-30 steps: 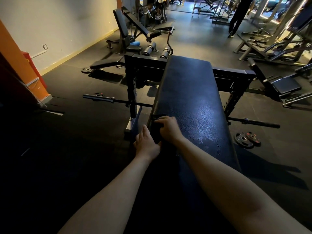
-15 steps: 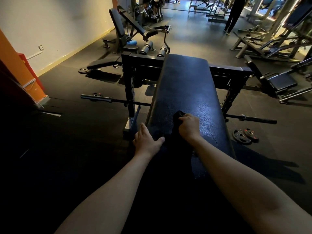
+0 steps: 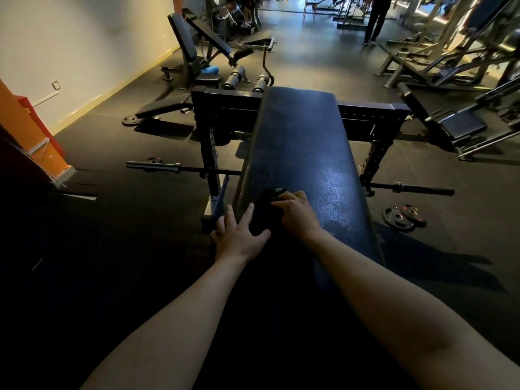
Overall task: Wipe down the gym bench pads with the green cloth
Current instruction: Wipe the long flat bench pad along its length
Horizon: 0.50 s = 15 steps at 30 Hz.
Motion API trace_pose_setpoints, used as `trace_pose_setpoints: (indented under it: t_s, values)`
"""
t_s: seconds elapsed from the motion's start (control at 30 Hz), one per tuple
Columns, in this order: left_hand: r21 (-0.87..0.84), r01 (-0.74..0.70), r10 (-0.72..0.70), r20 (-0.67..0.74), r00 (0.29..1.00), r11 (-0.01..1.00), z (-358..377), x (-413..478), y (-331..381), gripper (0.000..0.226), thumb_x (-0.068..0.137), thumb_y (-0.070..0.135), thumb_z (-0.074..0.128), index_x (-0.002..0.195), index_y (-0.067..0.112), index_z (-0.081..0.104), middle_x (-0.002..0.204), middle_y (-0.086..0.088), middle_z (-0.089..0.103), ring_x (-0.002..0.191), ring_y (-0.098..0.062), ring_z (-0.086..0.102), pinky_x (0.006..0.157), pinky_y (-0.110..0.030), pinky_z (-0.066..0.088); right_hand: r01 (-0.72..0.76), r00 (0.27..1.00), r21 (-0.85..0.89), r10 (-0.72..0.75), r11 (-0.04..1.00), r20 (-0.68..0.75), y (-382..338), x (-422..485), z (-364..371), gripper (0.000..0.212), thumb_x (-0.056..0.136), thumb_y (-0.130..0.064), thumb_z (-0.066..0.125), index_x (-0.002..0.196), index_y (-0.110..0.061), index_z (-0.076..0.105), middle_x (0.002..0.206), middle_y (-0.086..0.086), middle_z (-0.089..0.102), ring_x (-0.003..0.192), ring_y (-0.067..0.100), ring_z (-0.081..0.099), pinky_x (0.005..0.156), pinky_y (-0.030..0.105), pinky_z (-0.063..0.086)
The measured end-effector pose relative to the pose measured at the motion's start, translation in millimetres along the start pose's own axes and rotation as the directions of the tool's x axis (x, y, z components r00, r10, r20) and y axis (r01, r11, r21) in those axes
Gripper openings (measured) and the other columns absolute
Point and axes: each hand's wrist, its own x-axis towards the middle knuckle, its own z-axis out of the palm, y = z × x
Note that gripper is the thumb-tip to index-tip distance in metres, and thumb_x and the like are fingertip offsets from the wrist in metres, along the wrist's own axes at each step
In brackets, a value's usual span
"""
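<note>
The right hand (image 3: 297, 213), fingers curled round the cloth (image 3: 264, 202), has swept back toward the left edge of the bench pad (image 3: 304, 142) — beside the splayed, flat left hand (image 3: 239, 239) — so the side-to-side wiping likely goes on.

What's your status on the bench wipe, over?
Right hand grips cloth on bench pad, near end. Left hand rests, fingers spread, on pad's left edge. Barbell, plates on floor, off pad.

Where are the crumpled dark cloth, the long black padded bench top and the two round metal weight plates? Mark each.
crumpled dark cloth (image 3: 263, 207): head view, its bunched middle.
long black padded bench top (image 3: 304, 136): head view, bare middle.
two round metal weight plates (image 3: 397, 216): head view, nearer plate's hub.
</note>
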Motion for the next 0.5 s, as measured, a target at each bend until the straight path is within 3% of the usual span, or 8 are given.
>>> trace_pose_setpoints:
  t_s: [0.2,0.3,0.4,0.47,0.5]
  values:
    - [0.128,0.031,-0.021,-0.08,0.997,0.991,11.5,-5.4,9.1,0.077,0.09,0.069,0.047,0.156,0.047,0.012,0.167,-0.008,-0.013,0.151,-0.033,-0.013,0.117,-0.063,-0.004,-0.309,0.949,-0.083,0.303,0.947,-0.082,70.7,-38.7,-22.7,0.049,0.092,-0.002,0.046,0.127,-0.028,0.067,0.141,0.0,0.054,0.117,0.036,0.041,0.096,0.04,0.043]
    - [0.129,0.037,-0.03,-0.055,0.998,0.991,9.6,-5.5,13.0,0.077,0.091,0.066,0.048,0.156,0.046,0.013,0.166,-0.009,-0.014,0.151,-0.033,-0.015,0.117,-0.062,-0.008,-0.363,0.923,0.012,0.362,0.932,-0.129,58.7,-27.5,-22.5,0.047,0.089,0.001,0.046,0.123,-0.022,0.069,0.137,0.007,0.055,0.115,0.037,0.042,0.099,0.035,0.035]
    - [0.117,-0.018,0.018,-0.001,1.0,0.993,2.9,-4.3,20.9,0.075,0.095,0.055,0.052,0.157,0.041,0.013,0.167,-0.006,-0.013,0.151,-0.032,-0.016,0.117,-0.06,-0.009,-0.124,0.991,0.119,0.128,0.985,-0.029,21.7,-9.4,-21.0,0.048,0.093,-0.003,0.051,0.136,-0.022,0.06,0.144,0.007,0.049,0.125,0.035,0.04,0.11,0.035,0.03]
    - [0.167,-0.087,0.086,0.01,0.996,0.982,1.6,-2.1,33.4,0.071,0.097,0.049,0.051,0.158,0.038,0.017,0.168,-0.002,-0.004,0.152,-0.03,-0.007,0.119,-0.059,-0.003,0.051,0.992,0.084,-0.06,0.995,0.11,7.8,-7.2,-20.1,0.044,0.096,-0.014,0.053,0.138,-0.026,0.057,0.148,0.003,0.045,0.127,0.031,0.036,0.11,0.038,0.033]
    - [0.196,-0.111,0.107,0.028,0.994,0.974,3.5,-1.1,40.5,0.071,0.097,0.05,0.051,0.158,0.037,0.018,0.168,0.0,0.002,0.151,-0.029,-0.002,0.12,-0.058,0.001,0.076,0.986,0.046,-0.082,0.996,0.146,8.8,-8.6,-19.7,0.042,0.097,-0.018,0.054,0.137,-0.028,0.058,0.149,0.002,0.044,0.127,0.03,0.035,0.11,0.039,0.035]
